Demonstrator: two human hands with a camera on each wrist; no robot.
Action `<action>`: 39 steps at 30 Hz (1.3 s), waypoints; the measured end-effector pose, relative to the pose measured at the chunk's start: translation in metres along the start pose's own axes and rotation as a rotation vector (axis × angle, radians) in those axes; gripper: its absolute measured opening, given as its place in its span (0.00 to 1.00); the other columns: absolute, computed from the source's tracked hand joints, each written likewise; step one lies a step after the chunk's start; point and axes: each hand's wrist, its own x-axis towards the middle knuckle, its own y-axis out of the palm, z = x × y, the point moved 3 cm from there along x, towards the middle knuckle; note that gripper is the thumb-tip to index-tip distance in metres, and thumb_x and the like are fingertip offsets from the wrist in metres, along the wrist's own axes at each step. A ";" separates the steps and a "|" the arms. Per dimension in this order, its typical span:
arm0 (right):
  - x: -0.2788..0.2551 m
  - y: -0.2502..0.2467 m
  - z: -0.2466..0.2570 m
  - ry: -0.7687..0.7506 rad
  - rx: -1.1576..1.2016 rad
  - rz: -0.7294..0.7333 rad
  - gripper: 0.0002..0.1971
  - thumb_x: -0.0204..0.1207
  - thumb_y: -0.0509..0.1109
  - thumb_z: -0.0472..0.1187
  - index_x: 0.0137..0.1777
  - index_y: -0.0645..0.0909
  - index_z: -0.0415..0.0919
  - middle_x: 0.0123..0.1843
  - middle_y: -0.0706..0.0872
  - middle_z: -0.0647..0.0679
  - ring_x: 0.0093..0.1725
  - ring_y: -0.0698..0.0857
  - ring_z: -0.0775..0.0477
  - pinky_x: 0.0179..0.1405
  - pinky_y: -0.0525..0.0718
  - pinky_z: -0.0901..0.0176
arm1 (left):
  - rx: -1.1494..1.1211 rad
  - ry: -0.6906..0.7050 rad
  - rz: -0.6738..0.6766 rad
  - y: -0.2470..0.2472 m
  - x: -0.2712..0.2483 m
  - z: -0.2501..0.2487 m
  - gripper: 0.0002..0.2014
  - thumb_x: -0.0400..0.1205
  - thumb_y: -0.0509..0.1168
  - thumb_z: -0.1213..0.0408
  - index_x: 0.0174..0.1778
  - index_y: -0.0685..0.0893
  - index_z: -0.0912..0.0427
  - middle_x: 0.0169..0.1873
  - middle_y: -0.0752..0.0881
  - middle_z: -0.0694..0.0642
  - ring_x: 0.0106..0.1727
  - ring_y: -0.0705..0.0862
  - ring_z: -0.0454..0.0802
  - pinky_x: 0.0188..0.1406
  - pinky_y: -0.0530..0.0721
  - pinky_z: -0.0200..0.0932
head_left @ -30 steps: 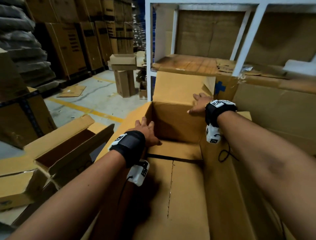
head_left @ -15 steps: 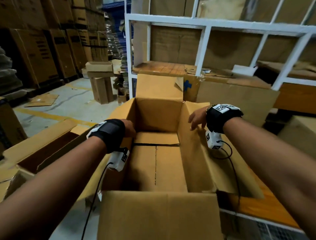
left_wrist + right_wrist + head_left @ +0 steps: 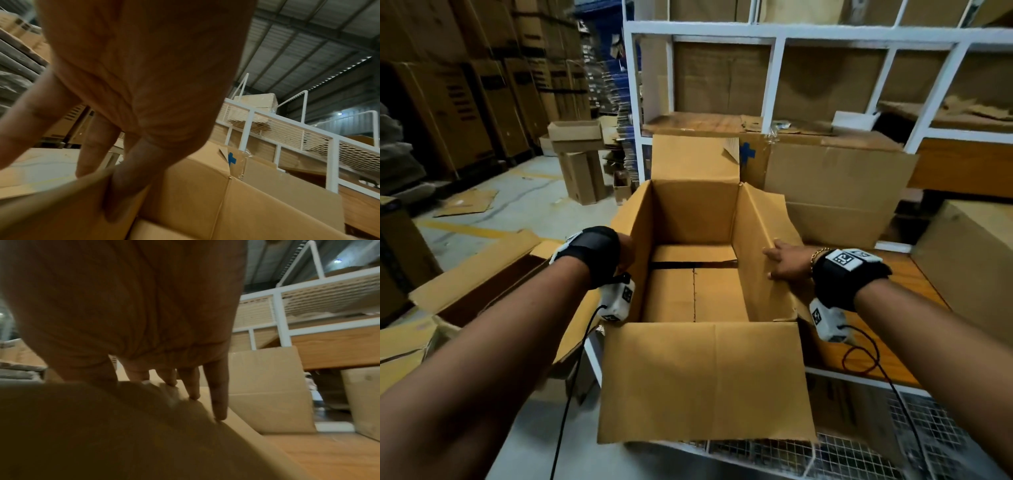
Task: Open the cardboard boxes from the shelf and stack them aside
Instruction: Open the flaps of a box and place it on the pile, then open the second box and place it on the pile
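Head view. An open cardboard box [image 3: 695, 274] stood in front of the white shelf [image 3: 774, 34], its four top flaps raised or folded outward and its inside bare. The near flap [image 3: 702, 383] hung down toward the viewer; the far flap [image 3: 693, 157] stood upright against the shelf. The left hand [image 3: 625, 251] was at the left wall of the box, mostly hidden behind its black wrist strap, so its grasp could not be read from here. The right hand [image 3: 787, 262] lay on the right flap [image 3: 767, 246] with straight, spread fingers, pressing it outward and gripping nothing. A second box [image 3: 835, 192] with a blue cross mark [image 3: 746, 154] leaned against the shelf, just behind the open box. Left of the open box lay an opened box [image 3: 469, 281] on the floor, and farther off stood stacked cartons [image 3: 462, 102].

Left wrist view. The left hand [image 3: 127, 97] pinched the left flap edge [image 3: 61, 194] of the box, with fingers [image 3: 92, 146] on one face and the thumb [image 3: 131, 178] on the other. The box wall [image 3: 205, 186] rose beyond it, with the shelf's white mesh frame [image 3: 287, 138] behind.

Right wrist view. The right hand [image 3: 131, 313] rested its straight fingertips [image 3: 219, 402] on the blurred right flap [image 3: 123, 434]; no finger curled round it. The second box [image 3: 269, 389] stood beyond, on the wooden shelf board [image 3: 329, 456].
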 end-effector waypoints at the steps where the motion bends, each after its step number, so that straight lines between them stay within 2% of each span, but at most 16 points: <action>1: 0.001 0.001 0.001 -0.006 0.021 -0.010 0.37 0.83 0.62 0.55 0.87 0.48 0.52 0.89 0.41 0.44 0.85 0.56 0.37 0.82 0.60 0.49 | -0.033 0.008 0.006 0.001 0.002 0.003 0.11 0.82 0.62 0.75 0.58 0.83 0.71 0.54 0.81 0.60 0.50 0.76 0.54 0.48 0.76 0.42; 3: 0.001 0.001 0.001 -0.019 0.055 -0.022 0.38 0.83 0.63 0.54 0.87 0.47 0.51 0.89 0.41 0.44 0.86 0.54 0.38 0.83 0.58 0.49 | 0.002 -0.002 0.007 0.001 0.010 0.010 0.04 0.82 0.63 0.73 0.49 0.81 0.66 0.52 0.80 0.60 0.49 0.77 0.55 0.49 0.76 0.44; 4: 0.000 0.000 0.001 -0.026 0.071 -0.026 0.39 0.82 0.64 0.55 0.87 0.47 0.51 0.89 0.42 0.44 0.86 0.54 0.39 0.83 0.58 0.49 | 0.010 -0.010 0.020 -0.002 0.003 0.007 0.05 0.82 0.63 0.71 0.51 0.82 0.65 0.54 0.80 0.63 0.50 0.78 0.57 0.50 0.76 0.46; 5: 0.000 -0.001 0.000 -0.036 0.091 -0.032 0.41 0.81 0.65 0.57 0.87 0.46 0.51 0.89 0.43 0.45 0.86 0.53 0.40 0.83 0.57 0.49 | -0.027 -0.019 0.005 -0.006 -0.014 0.002 0.11 0.83 0.64 0.68 0.60 0.81 0.64 0.61 0.79 0.66 0.57 0.79 0.59 0.55 0.77 0.49; 6: -0.001 -0.002 -0.003 -0.049 0.111 -0.039 0.42 0.81 0.65 0.58 0.87 0.46 0.49 0.89 0.44 0.45 0.86 0.53 0.41 0.83 0.56 0.48 | -0.065 -0.020 -0.034 -0.009 -0.023 -0.003 0.20 0.85 0.64 0.62 0.73 0.76 0.62 0.71 0.74 0.66 0.68 0.77 0.61 0.63 0.75 0.52; 7: -0.004 -0.004 -0.006 -0.060 0.134 -0.047 0.44 0.80 0.65 0.60 0.87 0.45 0.48 0.89 0.45 0.45 0.86 0.53 0.41 0.84 0.55 0.48 | -0.090 -0.007 -0.089 -0.014 -0.034 -0.011 0.28 0.86 0.62 0.55 0.81 0.66 0.58 0.79 0.66 0.65 0.76 0.70 0.63 0.70 0.71 0.54; 8: -0.007 -0.007 -0.011 -0.066 0.159 -0.054 0.45 0.80 0.65 0.61 0.87 0.45 0.47 0.89 0.46 0.44 0.86 0.53 0.41 0.84 0.55 0.47 | -0.114 0.030 -0.137 -0.021 -0.046 -0.019 0.32 0.86 0.61 0.50 0.85 0.59 0.54 0.82 0.60 0.63 0.80 0.64 0.63 0.75 0.67 0.55; 10: -0.015 -0.012 -0.025 -0.066 0.216 -0.073 0.45 0.79 0.65 0.62 0.87 0.45 0.47 0.89 0.46 0.43 0.86 0.53 0.40 0.84 0.55 0.47 | -0.242 0.105 -0.180 -0.039 -0.066 -0.039 0.37 0.84 0.61 0.43 0.86 0.53 0.51 0.84 0.54 0.60 0.83 0.58 0.62 0.78 0.62 0.58; 12: -0.026 -0.018 -0.043 -0.063 0.261 -0.124 0.44 0.79 0.65 0.61 0.87 0.47 0.47 0.88 0.47 0.43 0.86 0.53 0.41 0.83 0.54 0.50 | -0.371 0.204 -0.202 -0.057 -0.079 -0.067 0.40 0.82 0.61 0.41 0.86 0.52 0.50 0.85 0.55 0.58 0.84 0.57 0.60 0.81 0.58 0.59; 15: -0.046 -0.022 -0.075 -0.038 0.328 -0.209 0.43 0.80 0.65 0.61 0.87 0.49 0.45 0.88 0.49 0.43 0.86 0.51 0.43 0.82 0.51 0.52 | -0.490 0.343 -0.275 -0.080 -0.097 -0.124 0.39 0.82 0.62 0.41 0.86 0.54 0.49 0.84 0.59 0.55 0.83 0.60 0.57 0.80 0.59 0.54; 18: -0.071 -0.017 -0.116 0.019 0.400 -0.279 0.41 0.81 0.65 0.59 0.87 0.50 0.46 0.88 0.49 0.44 0.87 0.50 0.45 0.81 0.51 0.54 | -0.489 0.507 -0.364 -0.094 -0.107 -0.194 0.39 0.81 0.60 0.37 0.85 0.57 0.49 0.84 0.60 0.56 0.82 0.63 0.57 0.79 0.62 0.51; 23: -0.122 0.006 -0.205 0.145 0.429 -0.393 0.40 0.79 0.66 0.60 0.86 0.54 0.49 0.87 0.55 0.45 0.83 0.62 0.42 0.78 0.61 0.54 | -0.529 0.725 -0.458 -0.100 -0.119 -0.313 0.35 0.80 0.63 0.38 0.80 0.68 0.53 0.78 0.69 0.60 0.75 0.73 0.58 0.74 0.71 0.50; 29: -0.173 0.050 -0.347 0.313 0.424 -0.406 0.40 0.79 0.64 0.63 0.86 0.56 0.48 0.86 0.58 0.42 0.80 0.68 0.38 0.74 0.68 0.50 | -0.561 0.875 -0.404 -0.096 -0.128 -0.461 0.29 0.80 0.65 0.40 0.74 0.74 0.51 0.74 0.73 0.57 0.69 0.77 0.56 0.64 0.74 0.45; 35: -0.200 0.096 -0.505 0.375 0.500 -0.418 0.36 0.80 0.67 0.58 0.84 0.60 0.47 0.85 0.61 0.42 0.76 0.72 0.38 0.71 0.68 0.53 | -0.598 0.893 -0.365 -0.080 -0.134 -0.620 0.30 0.79 0.65 0.39 0.73 0.76 0.52 0.73 0.73 0.58 0.70 0.77 0.58 0.63 0.74 0.46; 39: -0.215 0.121 -0.605 0.448 0.577 -0.429 0.33 0.78 0.69 0.57 0.81 0.68 0.47 0.82 0.66 0.41 0.77 0.71 0.36 0.75 0.69 0.47 | -0.559 0.846 -0.292 -0.060 -0.137 -0.712 0.32 0.80 0.60 0.36 0.78 0.71 0.48 0.78 0.66 0.59 0.74 0.73 0.61 0.70 0.72 0.50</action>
